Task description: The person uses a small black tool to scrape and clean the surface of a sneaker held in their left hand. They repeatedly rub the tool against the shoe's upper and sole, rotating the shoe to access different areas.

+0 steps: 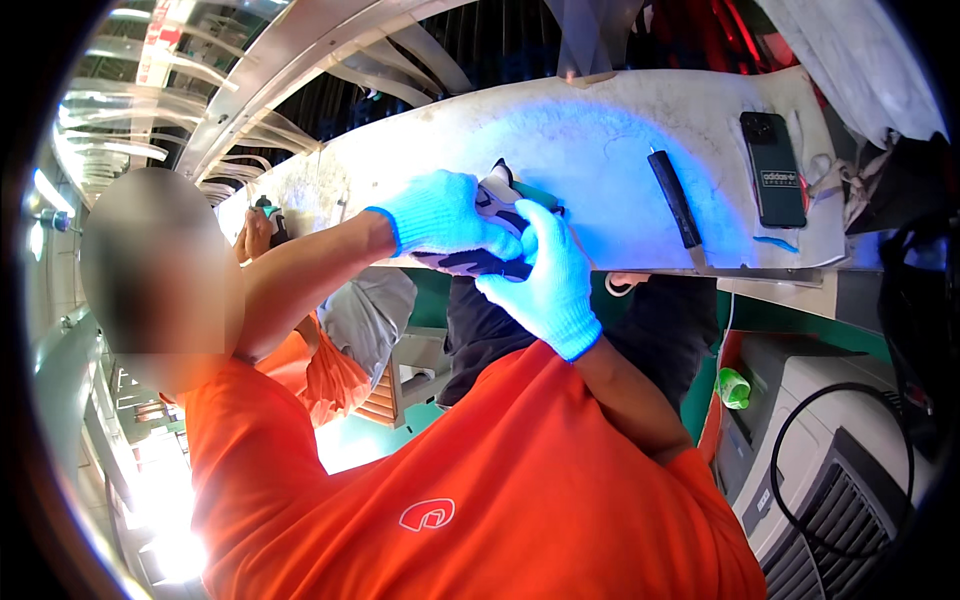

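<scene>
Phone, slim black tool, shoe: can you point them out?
Phone (769,153): head view, on its back.
Slim black tool (676,199): head view, middle of its shaft.
Shoe (496,188): head view, visible part of its upper.

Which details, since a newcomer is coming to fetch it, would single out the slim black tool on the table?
On the long white table, look between the person's gloved right hand and the dark phone. The slim black tool lies there at a slant, much narrower than the phone and with a paler tip at its near end.
</scene>
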